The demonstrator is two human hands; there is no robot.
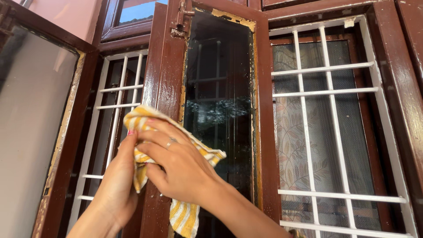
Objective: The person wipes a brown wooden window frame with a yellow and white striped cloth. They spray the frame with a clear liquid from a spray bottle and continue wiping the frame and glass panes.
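Both hands, left [115, 185] and right [176, 165], grip tight on yellow striped cloth [185, 216], its middle hidden

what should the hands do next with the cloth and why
Probably press the cloth flat and wipe it up the frame. Both the left hand and right hand hold it bunched against the frame's lower part, and the glossy wood above and the pane look speckled.

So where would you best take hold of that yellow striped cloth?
Probably at the bunched upper part of the yellow striped cloth, coming from the room side, where both hands already gather it against the brown window frame. The lower end hangs loose below the right wrist and would give less control.
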